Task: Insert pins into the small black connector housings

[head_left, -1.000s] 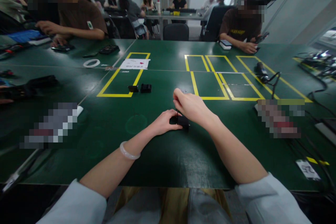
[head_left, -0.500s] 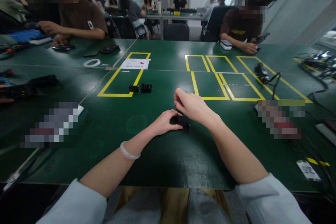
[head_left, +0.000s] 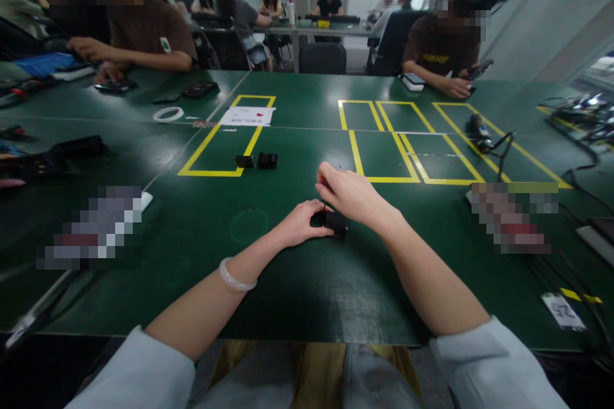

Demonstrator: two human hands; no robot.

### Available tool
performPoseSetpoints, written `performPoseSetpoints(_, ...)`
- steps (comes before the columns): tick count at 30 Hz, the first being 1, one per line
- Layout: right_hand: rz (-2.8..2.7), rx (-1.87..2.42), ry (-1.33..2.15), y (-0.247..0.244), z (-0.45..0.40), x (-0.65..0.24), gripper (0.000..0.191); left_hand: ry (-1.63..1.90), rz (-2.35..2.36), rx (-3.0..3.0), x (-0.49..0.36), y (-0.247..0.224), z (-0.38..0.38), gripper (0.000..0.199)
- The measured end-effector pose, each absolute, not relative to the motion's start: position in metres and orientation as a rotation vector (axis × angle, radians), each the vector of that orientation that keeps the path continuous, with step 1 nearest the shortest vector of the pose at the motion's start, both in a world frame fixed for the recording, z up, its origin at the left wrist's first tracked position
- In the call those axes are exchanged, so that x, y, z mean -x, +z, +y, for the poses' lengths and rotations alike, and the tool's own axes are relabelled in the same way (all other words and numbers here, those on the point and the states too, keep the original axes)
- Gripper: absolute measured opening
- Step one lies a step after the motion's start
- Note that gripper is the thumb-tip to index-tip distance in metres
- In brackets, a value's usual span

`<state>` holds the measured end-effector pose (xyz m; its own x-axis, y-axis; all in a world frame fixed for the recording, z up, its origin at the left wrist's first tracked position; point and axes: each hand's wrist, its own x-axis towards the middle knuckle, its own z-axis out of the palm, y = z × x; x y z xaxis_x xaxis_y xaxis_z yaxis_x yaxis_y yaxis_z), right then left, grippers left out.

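A small black block-like part [head_left: 337, 225] rests on the green table [head_left: 288, 287] in front of me. My left hand [head_left: 307, 223] grips its left side between thumb and fingers. Above it, my right hand [head_left: 346, 192] is closed in a pinch around the top of a thin dark shaft [head_left: 325, 206], which points down at the part's left end. The handle, if any, is hidden by my fingers. Farther off to the left lie two more black parts, one [head_left: 244, 162] beside the other [head_left: 267, 161].
Yellow tape outlines [head_left: 388, 179] mark the table. A white paper [head_left: 247, 116] and a white ring [head_left: 167, 115] lie at the back left. A black device with a cable [head_left: 478, 133] stands right. Blurred slabs flank me. People sit across the table.
My right hand has shifted very slightly to the left and its fingers have turned a little. My left hand and the black part have stayed in place.
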<state>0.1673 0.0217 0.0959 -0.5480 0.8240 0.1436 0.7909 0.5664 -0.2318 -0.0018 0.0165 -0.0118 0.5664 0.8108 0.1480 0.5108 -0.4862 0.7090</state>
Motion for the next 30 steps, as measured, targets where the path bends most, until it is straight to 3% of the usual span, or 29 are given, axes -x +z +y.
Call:
performPoseSetpoints(20, -2.586, 1.348, 0.112, 0.0988, 0.0185, -0.1642, 0.026, 0.655, 1.069, -2.163, -0.0001, -0.0103, 0.0152, 0.038)
performPoseSetpoints(30, -2.59, 1.35, 0.149, 0.1, 0.0171, -0.1649, 0.021, 0.653, 1.063, -2.135, 0.0006, -0.0101, 0.0151, 0.039)
